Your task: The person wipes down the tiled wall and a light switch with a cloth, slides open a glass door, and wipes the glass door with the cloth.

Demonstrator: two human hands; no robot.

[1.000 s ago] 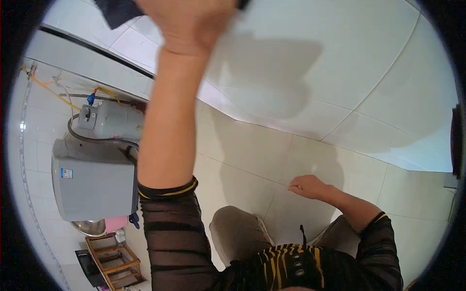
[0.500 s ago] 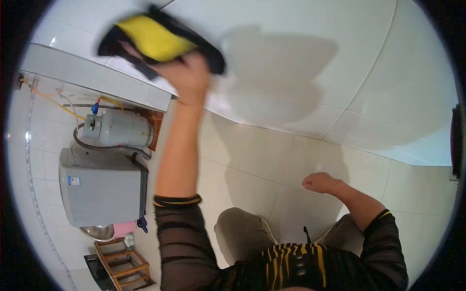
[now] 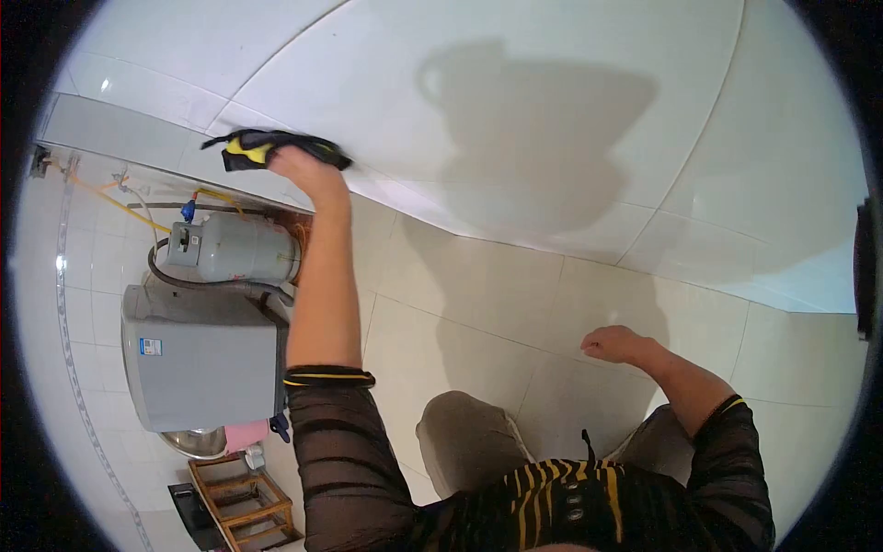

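My left hand (image 3: pixel 305 172) grips a bunched black-and-yellow cloth (image 3: pixel 248 150) low on the white tiled wall (image 3: pixel 368 110). Its fingers are partly hidden by the folds, and the cloth appears to lie against the tiles near the wall's corner edge. My right hand (image 3: pixel 614 344) hangs over the floor in front of my right knee, its fingers curled into a loose fist with nothing visible inside.
To the left stand a grey gas cylinder (image 3: pixel 244 247) with a hose and a grey bin-like appliance (image 3: pixel 207 359). Beyond them are a metal basin (image 3: pixel 198 443), a pink item (image 3: pixel 245 434) and a wooden stool (image 3: pixel 246 501). Beige tiles cover the floor (image 3: pixel 469 294).
My left hand has brought the cloth down and slightly left along the wall, and the cloth now looks more folded. My right hand has barely moved.
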